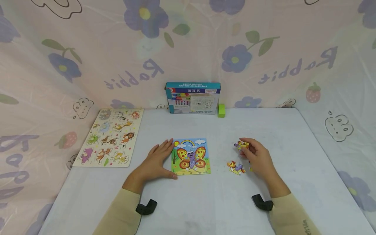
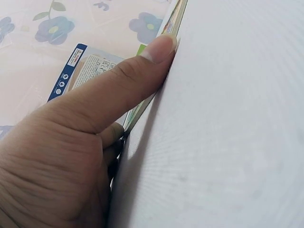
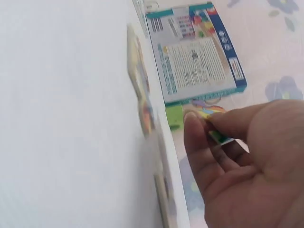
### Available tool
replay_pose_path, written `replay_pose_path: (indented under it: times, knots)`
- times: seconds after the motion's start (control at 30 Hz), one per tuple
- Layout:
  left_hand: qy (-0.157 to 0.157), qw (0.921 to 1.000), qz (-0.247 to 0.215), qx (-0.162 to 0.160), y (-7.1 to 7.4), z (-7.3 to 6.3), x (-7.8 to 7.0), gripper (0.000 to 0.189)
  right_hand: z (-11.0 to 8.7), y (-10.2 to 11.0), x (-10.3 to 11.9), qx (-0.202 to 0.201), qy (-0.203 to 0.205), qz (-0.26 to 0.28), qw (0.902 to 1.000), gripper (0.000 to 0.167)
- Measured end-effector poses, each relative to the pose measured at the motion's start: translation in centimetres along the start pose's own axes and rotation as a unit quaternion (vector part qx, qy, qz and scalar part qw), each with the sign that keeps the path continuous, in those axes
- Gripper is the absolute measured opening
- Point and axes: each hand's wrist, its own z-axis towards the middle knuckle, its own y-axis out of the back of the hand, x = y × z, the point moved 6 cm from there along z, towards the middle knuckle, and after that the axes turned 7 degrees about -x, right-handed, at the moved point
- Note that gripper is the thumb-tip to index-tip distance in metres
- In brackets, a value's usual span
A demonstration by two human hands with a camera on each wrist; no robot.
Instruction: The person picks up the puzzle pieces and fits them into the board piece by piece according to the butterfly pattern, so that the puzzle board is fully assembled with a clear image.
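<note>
A square butterfly puzzle board [image 1: 191,156] lies flat on the table. My left hand [image 1: 155,163] rests along its left side with the fingers spread; the thumb touches near the lower left corner. In the left wrist view the thumb [image 2: 128,83] lies against the board's thin edge. To the right of the board my right hand [image 1: 259,160] pinches a small yellow and purple puzzle piece [image 1: 242,145] between thumb and fingertips, above the table. Below it lies a pony-shaped puzzle piece [image 1: 236,167]. Another piece [image 1: 251,169] is mostly hidden by the right hand.
At the left lies a large animal puzzle board [image 1: 110,138]. A boxed bead set [image 1: 194,98] stands at the back against the patterned curtain, with a green block [image 1: 221,111] beside it. Black wrist mounts [image 1: 146,207] show at both sleeves.
</note>
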Motion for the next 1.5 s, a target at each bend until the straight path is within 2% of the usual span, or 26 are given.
replay_pose_path:
  times: [0.1, 0.33, 0.53, 0.77, 1.1, 1.27, 1.5]
  knots:
    - [0.001, 1.0, 0.001, 0.002, 0.0, 0.0, 0.0, 0.138, -0.3, -1.4, 0.6, 0.013, -0.009, 0.028, 0.9995, 0.033]
    - [0.007, 0.9999, 0.009, 0.009, -0.1, 0.0, 0.1, 0.138, -1.0, -4.7, 2.0, 0.032, -0.011, 0.088, 0.9955, 0.018]
    - [0.002, 1.0, 0.002, 0.001, 0.1, 0.0, -0.2, 0.137, -1.4, -7.4, 3.2, 0.064, -0.019, 0.141, 0.9877, 0.026]
    - [0.001, 1.0, 0.003, 0.0, 0.0, 0.0, 0.0, 0.136, -1.5, -9.5, 4.5, 0.048, -0.014, 0.158, 0.9862, 0.022]
    - [0.003, 1.0, 0.004, 0.003, 0.0, 0.1, 0.1, 0.138, -1.5, -12.3, 4.7, 0.079, -0.055, 0.209, 0.9733, 0.032]
    - [0.007, 0.9999, 0.008, 0.008, -0.1, 0.1, 0.3, 0.138, -1.5, -13.0, 4.8, 0.073, -0.067, 0.177, 0.9793, 0.032]
    - [0.006, 0.9999, 0.01, 0.007, -0.2, 0.1, 0.4, 0.138, -1.3, -13.0, 5.3, 0.038, -0.033, 0.061, 0.9968, 0.029]
